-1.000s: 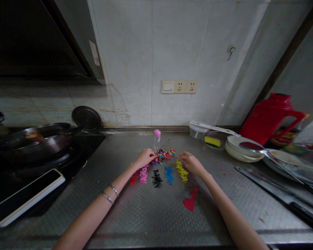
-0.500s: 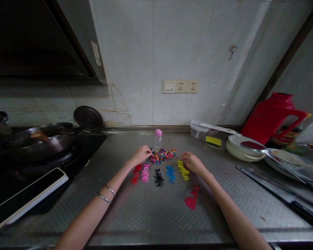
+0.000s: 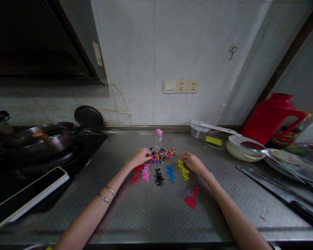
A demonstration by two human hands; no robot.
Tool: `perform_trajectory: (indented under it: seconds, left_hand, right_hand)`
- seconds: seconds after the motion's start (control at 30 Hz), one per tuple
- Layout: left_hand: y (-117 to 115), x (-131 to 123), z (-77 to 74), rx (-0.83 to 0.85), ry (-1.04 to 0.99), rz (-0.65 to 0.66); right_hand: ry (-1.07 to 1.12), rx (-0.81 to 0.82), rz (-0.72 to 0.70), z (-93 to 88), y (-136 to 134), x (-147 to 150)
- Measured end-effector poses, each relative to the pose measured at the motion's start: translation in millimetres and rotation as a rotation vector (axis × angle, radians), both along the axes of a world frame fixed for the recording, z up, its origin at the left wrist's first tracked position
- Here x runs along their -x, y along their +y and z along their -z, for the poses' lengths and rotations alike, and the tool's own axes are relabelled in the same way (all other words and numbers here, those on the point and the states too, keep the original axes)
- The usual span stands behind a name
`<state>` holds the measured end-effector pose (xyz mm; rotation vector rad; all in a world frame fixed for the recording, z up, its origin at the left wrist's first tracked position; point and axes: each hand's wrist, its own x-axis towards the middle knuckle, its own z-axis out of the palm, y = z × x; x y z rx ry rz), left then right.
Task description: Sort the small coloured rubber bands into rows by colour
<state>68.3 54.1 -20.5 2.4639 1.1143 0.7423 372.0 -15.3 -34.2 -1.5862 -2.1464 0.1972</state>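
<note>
A heap of mixed-colour small bands [image 3: 162,156] lies on the metal counter. My left hand [image 3: 141,157] touches the heap's left edge with fingers pinched together; what they hold is too small to name. Fingers bent together, my right hand [image 3: 193,161] rests at the top of the yellow bands [image 3: 183,170], and its fingertips are partly hidden. In a row nearer me lie red bands [image 3: 137,174], pink bands [image 3: 145,173], black bands [image 3: 159,177] and blue bands [image 3: 170,174]. Behind the heap stands a clear bottle with a pink top [image 3: 159,138].
A torn red piece [image 3: 191,200] lies at the right front. To the left are a pan [image 3: 41,140] and a phone-like device [image 3: 28,196]. Bowls [image 3: 243,152], a sponge [image 3: 213,141], a knife [image 3: 266,187] and a red thermos [image 3: 271,118] occupy the right.
My left hand has shifted slightly down along the left edge of the mixed heap. My right hand has stayed nearly where it was.
</note>
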Motion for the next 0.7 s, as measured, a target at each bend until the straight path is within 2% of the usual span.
perform_trajectory:
  seconds: [0.33, 0.57, 0.7]
  left_hand:
    - [4, -12, -3.1, -0.020, 0.047, -0.041]
    - [1, 6, -11.5, 0.071, -0.033, -0.065]
    - [-10, 17, -14.7, 0.147, 0.025, 0.004]
  right_hand:
    - [-0.005, 0.011, 0.010, -1.5, -2, 1]
    - [-0.020, 0.009, 0.017, -0.6, -1, 0]
    - [-0.025, 0.010, 0.011, 0.1, 0, -1]
